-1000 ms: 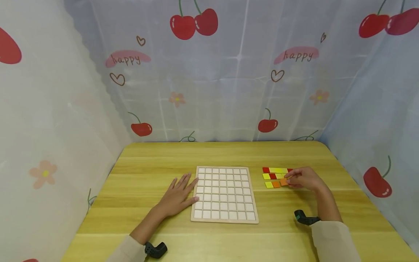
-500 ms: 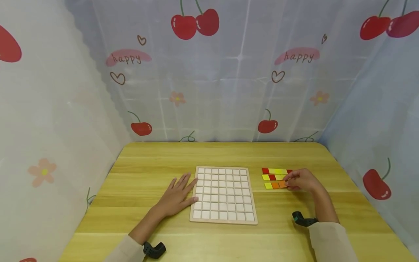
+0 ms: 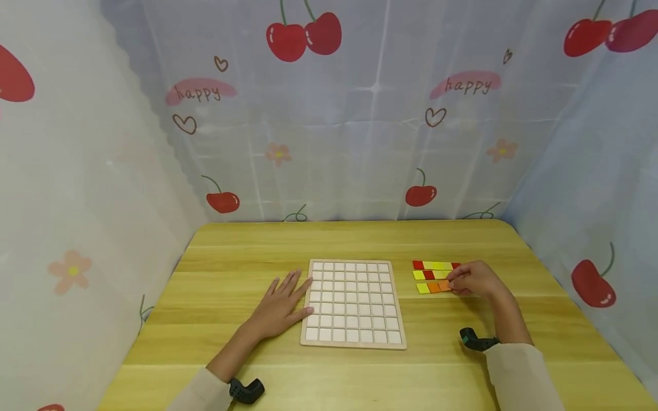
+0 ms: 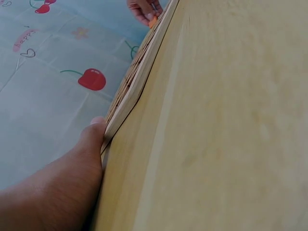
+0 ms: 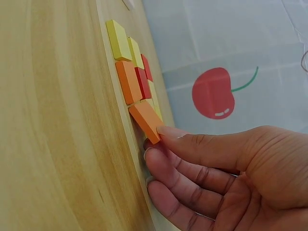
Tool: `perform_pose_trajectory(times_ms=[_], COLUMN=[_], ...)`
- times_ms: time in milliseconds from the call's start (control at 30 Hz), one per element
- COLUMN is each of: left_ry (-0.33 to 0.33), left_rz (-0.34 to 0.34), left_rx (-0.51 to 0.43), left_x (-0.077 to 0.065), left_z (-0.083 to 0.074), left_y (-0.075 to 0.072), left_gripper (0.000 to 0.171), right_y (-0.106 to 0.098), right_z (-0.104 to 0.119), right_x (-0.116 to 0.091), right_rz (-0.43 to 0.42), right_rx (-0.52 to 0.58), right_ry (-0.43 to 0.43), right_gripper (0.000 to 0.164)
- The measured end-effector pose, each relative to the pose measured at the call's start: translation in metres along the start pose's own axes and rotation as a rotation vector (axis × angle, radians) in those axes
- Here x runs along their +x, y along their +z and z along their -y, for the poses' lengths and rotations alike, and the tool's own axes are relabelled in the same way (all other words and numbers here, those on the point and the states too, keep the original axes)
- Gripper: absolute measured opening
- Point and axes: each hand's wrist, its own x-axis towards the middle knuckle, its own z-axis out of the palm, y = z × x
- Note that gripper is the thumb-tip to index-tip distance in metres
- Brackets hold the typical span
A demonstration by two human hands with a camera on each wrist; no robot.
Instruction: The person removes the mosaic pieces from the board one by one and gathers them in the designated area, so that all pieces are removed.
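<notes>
My right hand (image 3: 477, 278) pinches an orange square tile (image 5: 146, 121) between thumb and fingers. That tile is tilted, its far edge against a second orange tile (image 5: 127, 82), with a yellow tile (image 5: 118, 40) beyond in the same row. Behind lie two more rows of red and yellow tiles (image 3: 428, 275), partly hidden by the fingers. My left hand (image 3: 276, 308) lies spread with straight fingers, its thumb and a fingertip on the left rim of a square wooden grid board (image 3: 352, 346). Pale squares fill the board's grid.
The wooden table (image 3: 329, 377) carries the board in the middle and the tile rows to its right. A curtain (image 3: 329, 142) printed with cherries hangs behind, and similar cloth stands on both sides. Each wrist wears a black device (image 3: 247, 391).
The orange tile in my right hand has moved slightly left, closing the gap to the other orange tile. My left hand has stayed in place on the board.
</notes>
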Motion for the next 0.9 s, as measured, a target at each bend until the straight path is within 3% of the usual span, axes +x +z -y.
perform_pose_trajectory(times_ms=[233, 500, 667, 900], left_ry=[0.002, 0.003, -0.013, -0.008], left_rz=[-0.006, -0.002, 0.028, 0.021], left_rx=[-0.008, -0.006, -0.009, -0.023], left_x=[0.002, 0.001, 0.001, -0.003], left_z=[0.001, 0.006, 0.004, 0.001], left_y=[-0.005, 0.001, -0.003, -0.004], left_gripper=[0.073, 0.074, 0.076, 0.075], right_y=[0.000, 0.001, 0.002, 0.003], right_z=[0.003, 0.004, 0.007, 0.011], right_x=[0.004, 0.002, 0.000, -0.002], right_rz=[-0.016, -0.021, -0.047, -0.116], right_rx=[-0.008, -0.008, -0.057, -0.124], right_ry=[0.005, -0.001, -0.022, -0.060], right_gripper=[0.022, 0.022, 0.021, 0.034])
